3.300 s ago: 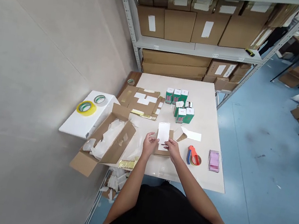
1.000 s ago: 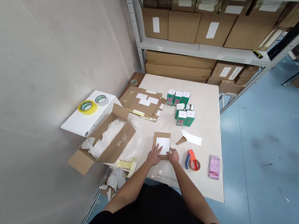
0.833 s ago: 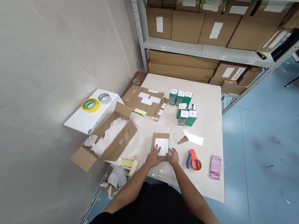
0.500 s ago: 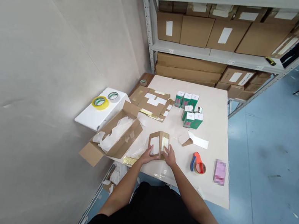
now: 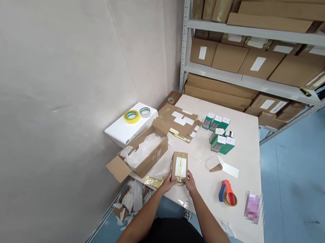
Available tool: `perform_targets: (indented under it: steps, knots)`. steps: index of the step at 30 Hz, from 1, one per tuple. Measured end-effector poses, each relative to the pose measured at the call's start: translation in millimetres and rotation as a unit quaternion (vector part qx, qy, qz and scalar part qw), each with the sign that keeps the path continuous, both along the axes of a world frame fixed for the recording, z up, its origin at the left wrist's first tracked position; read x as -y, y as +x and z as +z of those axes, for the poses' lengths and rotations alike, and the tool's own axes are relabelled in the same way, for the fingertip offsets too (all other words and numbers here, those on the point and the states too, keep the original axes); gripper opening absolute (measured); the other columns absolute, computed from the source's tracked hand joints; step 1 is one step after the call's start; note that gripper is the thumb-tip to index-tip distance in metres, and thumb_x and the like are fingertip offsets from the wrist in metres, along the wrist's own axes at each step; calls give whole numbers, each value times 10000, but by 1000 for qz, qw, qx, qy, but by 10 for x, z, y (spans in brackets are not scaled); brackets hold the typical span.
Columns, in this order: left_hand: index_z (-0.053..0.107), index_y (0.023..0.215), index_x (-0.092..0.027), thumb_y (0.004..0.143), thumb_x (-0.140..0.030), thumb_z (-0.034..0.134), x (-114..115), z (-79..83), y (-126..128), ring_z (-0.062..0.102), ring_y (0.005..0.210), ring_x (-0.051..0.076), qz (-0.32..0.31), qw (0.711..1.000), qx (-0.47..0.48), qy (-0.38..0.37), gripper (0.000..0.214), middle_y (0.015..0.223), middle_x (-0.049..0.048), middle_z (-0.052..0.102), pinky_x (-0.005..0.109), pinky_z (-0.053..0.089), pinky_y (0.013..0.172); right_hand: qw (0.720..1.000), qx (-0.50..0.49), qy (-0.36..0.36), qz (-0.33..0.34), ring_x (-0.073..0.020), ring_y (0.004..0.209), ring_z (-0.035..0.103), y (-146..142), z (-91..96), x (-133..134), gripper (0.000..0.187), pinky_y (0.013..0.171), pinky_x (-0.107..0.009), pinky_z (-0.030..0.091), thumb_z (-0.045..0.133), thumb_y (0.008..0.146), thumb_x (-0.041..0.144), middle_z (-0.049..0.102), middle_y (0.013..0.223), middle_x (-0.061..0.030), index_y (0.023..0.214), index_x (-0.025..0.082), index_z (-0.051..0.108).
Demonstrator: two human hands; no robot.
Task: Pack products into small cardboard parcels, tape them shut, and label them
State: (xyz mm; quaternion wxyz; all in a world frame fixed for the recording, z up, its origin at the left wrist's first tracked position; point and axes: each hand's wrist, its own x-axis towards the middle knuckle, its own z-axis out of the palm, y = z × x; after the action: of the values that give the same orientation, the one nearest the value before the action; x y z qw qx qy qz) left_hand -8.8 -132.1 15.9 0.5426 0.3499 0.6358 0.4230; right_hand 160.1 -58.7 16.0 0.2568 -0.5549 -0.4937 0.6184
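A small brown cardboard box (image 5: 175,160) with a white label on its top is held near the table's front edge. My left hand (image 5: 168,182) grips its lower left corner, and my right hand (image 5: 190,182) grips the right side. A strip of tape runs down the middle of the label. Left of it stands a long open carton (image 5: 151,162) with white packing paper (image 5: 145,148) inside. To the right lie an opened white carton piece (image 5: 229,169) and a red and blue tape dispenser (image 5: 229,194).
Several green and white boxes (image 5: 219,144) stand at the table's back. Flattened cardboard (image 5: 171,117) lies behind the open carton. A white foam box (image 5: 117,128) by the wall bears a yellow tape roll (image 5: 131,117). Shelving (image 5: 251,82) with cartons rises behind the table (image 5: 252,129).
The small box has been turned so its labelled top faces up, with both hands now at its near corners. The camera view has shifted, so the scene sits further right and lower.
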Motion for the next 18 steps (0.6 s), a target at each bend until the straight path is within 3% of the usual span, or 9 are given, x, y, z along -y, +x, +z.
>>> perform_targets:
  steps: [4,10,18]
  knots:
    - [356,1636,-244,709,-352,897,89,8,-155,538,1422,328,26,992,124,15,1078,1581,152,500,526,398,1205,1000,7,9,-23,-282,1120,718,-126,146,124,785,908,-390,599,630,652,256,708,1328,-124,1431,215,546]
    - [410,1610,-250,697,-377,888,219,121,-159,545,1415,327,46,989,136,24,1038,1562,136,532,516,427,1186,997,-51,27,-60,-314,1111,705,-78,400,351,799,896,-451,598,697,656,362,651,1418,-159,1428,234,540]
    - [435,1597,-237,795,-409,794,295,522,-252,599,1349,296,37,987,126,92,896,1517,126,588,480,476,1144,993,-69,68,-60,-310,1153,664,-88,830,426,799,936,-477,584,758,700,376,610,1466,-130,1464,273,548]
